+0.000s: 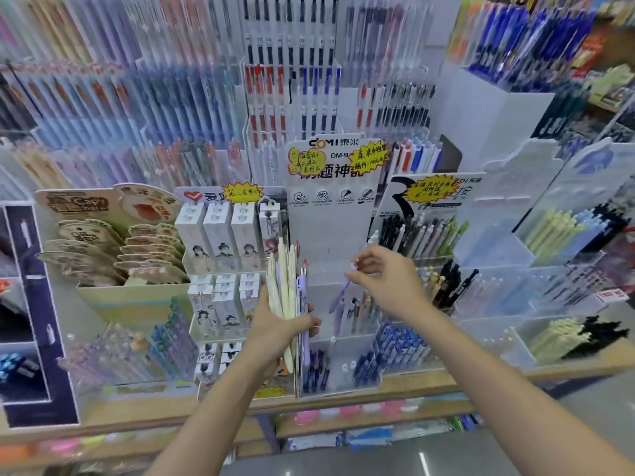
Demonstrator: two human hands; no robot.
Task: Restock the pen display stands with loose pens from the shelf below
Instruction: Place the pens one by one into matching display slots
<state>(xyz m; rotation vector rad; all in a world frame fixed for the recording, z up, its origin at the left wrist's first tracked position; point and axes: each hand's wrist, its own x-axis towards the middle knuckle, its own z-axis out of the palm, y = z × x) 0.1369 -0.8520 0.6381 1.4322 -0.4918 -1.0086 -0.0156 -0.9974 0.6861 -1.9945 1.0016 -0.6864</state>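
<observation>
My left hand (275,324) grips an upright bundle of loose pens (290,286), cream, lilac and clear ones, in front of the white tiered display stand (330,231) at the centre. My right hand (385,280) pinches a single lilac pen (340,293) by its upper end. That pen hangs tip down over the stand's middle clear compartment (357,314), where a few pens stand. The lower tier (343,369) holds dark blue pens.
Boxed pens in a white stand (223,235) sit to the left, with a capybara card display (113,242) beyond. Stands with black, green and blue pens (426,235) crowd the right. The wooden shelf edge (343,400) runs below, with more stock underneath.
</observation>
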